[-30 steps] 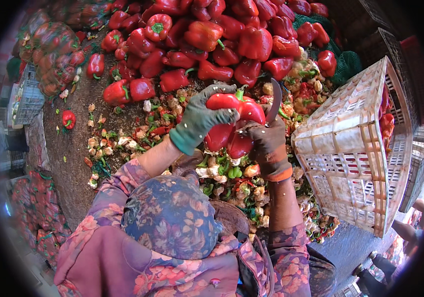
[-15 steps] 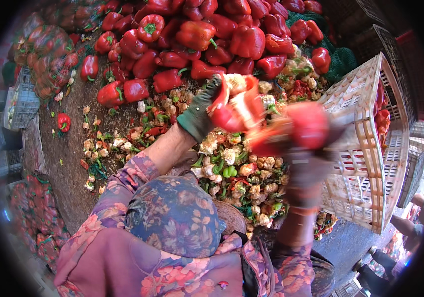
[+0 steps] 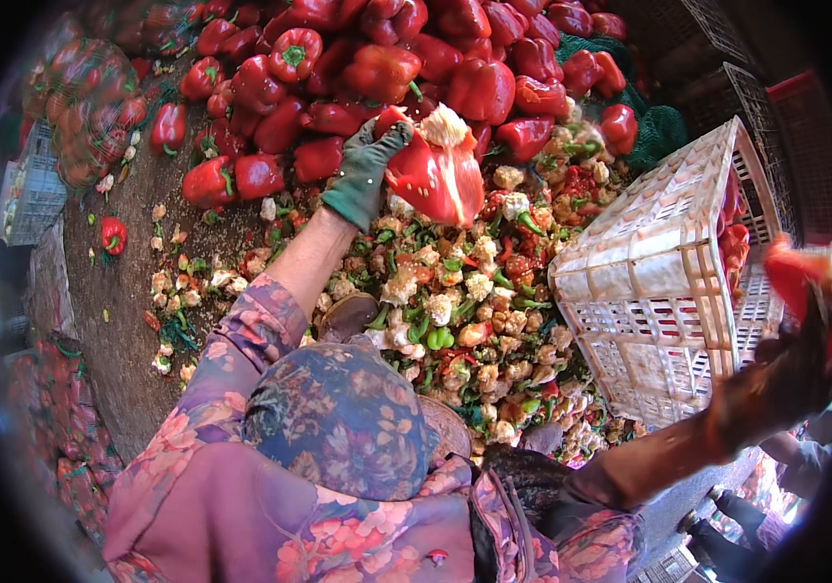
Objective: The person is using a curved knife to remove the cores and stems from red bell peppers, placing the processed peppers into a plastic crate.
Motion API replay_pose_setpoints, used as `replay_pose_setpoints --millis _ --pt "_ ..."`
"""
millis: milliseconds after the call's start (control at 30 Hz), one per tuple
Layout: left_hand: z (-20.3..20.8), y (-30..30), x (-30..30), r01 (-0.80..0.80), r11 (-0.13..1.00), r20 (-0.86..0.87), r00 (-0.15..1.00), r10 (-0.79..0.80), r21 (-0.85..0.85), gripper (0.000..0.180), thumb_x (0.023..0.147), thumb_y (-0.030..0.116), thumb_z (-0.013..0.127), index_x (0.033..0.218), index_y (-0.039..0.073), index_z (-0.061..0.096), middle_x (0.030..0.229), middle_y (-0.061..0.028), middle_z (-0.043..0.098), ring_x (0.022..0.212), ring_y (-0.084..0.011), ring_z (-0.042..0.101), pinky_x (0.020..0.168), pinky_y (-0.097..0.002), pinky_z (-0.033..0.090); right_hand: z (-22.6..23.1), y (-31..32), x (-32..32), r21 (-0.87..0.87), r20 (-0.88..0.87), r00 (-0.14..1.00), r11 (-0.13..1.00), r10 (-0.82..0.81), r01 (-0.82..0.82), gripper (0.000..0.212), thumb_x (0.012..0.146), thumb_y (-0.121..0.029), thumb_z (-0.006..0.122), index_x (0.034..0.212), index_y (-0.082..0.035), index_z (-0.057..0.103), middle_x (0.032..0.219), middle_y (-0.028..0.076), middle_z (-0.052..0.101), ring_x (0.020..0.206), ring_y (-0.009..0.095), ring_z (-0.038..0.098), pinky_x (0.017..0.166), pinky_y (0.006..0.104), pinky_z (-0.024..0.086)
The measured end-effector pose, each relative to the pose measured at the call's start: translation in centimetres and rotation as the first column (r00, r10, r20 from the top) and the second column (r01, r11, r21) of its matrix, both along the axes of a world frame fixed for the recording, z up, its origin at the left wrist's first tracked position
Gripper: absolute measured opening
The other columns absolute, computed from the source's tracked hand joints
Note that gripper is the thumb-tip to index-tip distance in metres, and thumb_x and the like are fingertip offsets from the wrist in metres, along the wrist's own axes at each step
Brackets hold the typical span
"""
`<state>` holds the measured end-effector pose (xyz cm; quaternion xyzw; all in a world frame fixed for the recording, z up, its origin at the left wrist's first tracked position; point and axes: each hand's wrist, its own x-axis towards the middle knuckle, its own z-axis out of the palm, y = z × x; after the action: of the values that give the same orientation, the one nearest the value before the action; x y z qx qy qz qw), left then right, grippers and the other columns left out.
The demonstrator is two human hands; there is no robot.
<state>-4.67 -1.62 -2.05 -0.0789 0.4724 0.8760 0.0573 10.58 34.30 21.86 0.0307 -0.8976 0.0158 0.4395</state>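
Note:
My left hand (image 3: 363, 180), in a green glove, is closed on a cut-open red bell pepper (image 3: 431, 185). Its pale inner ribs show, and a lump of seed core sits at its top. Off to the right, my right hand (image 3: 776, 379) wears a dark glove and grips red bell pepper pieces (image 3: 800, 267) beside the mouth of a tilted white plastic crate (image 3: 644, 257). Some of its fingers are in shadow, so whether it also holds a tool cannot be made out. More red pepper pieces (image 3: 732, 248) show inside the crate.
A heap of whole red bell peppers (image 3: 377, 73) lies at the far side. Cut-out cores and stems (image 3: 455, 311) cover the ground before me. Dark crates (image 3: 742, 107) stand at the far right, and a net sack of peppers (image 3: 81, 126) at the far left. Another person's legs (image 3: 732, 530) show lower right.
My right hand has swung right and nearer me with the pepper pieces, from beside the left hand to the crate's mouth. My left hand, still holding its pepper, has shifted slightly left.

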Motion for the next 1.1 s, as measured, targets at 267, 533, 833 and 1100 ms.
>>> replay_pose_setpoints --millis 267,533,833,1100 --pt "2.9 1.7 3.6 0.441 0.873 -0.137 0.871 -0.473 -0.209 0.034 0.084 0.018 0.068 0.113 0.005 0.058 0.102 -0.0020 0.064 0.094 -0.0097 0.059 0.086 -0.0261 0.047 -12.2 -13.6 -6.8 -0.400 0.694 0.572 0.895 0.437 -0.198 0.073 0.063 -0.016 0.079 0.129 -0.018 0.050 0.108 0.013 0.061 0.102 0.030 0.059 0.080 0.0384 0.050" --pt "2.1 1.9 5.8 0.445 0.896 0.135 0.887 -0.442 0.008 0.037 0.083 0.013 0.069 0.117 0.007 0.057 0.098 0.0002 0.063 0.089 -0.0094 0.059 0.080 -0.0261 0.049 -21.2 -13.7 -6.7 -0.746 0.422 0.780 0.666 0.462 0.009 0.037 0.070 -0.017 0.075 0.105 -0.011 0.063 0.081 0.011 0.068 0.070 0.020 0.067 0.065 0.0297 0.052" --pt "0.8 -1.5 6.4 0.430 0.899 0.166 0.896 -0.412 -0.087 0.041 0.079 0.011 0.072 0.117 0.006 0.057 0.096 -0.0011 0.065 0.086 -0.0098 0.060 0.080 -0.0278 0.050 -20.7 -11.5 -5.3 -0.771 0.161 0.778 -0.415 0.607 0.483 0.012 0.083 -0.014 0.062 0.090 -0.004 0.064 0.059 0.003 0.057 0.042 0.009 0.048 0.036 0.0225 0.034" --pt "6.3 1.0 3.1 0.519 0.853 -0.062 0.851 -0.521 -0.050 0.031 0.079 0.014 0.071 0.106 0.005 0.060 0.093 -0.0034 0.064 0.084 -0.0115 0.061 0.078 -0.0283 0.050 -18.7 -14.0 -3.5 -0.744 0.137 0.794 -0.469 0.592 0.477 0.012 0.086 -0.021 0.058 0.089 -0.010 0.055 0.062 0.001 0.053 0.049 0.010 0.049 0.040 0.0235 0.038"
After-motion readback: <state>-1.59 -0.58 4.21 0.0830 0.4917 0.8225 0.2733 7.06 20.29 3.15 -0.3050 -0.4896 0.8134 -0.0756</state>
